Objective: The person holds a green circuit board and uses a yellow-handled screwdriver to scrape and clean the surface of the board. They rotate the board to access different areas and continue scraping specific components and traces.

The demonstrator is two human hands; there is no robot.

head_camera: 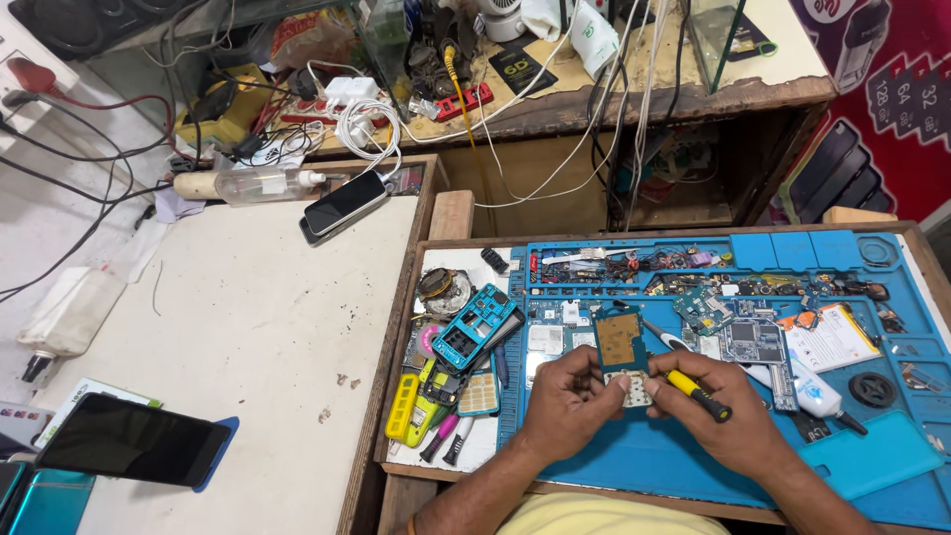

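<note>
our left hand (567,401) pinches a small phone circuit board (622,355) by its lower part, and we hold it upright over the front middle of the blue repair mat (693,461). our right hand (728,411) is closed around a yellow-handled screwdriver (693,388) — its tip points at the board. at the mat's left edge lies a blue phone frame (473,327), and near the right edge a white glue bottle (807,391).
</note>
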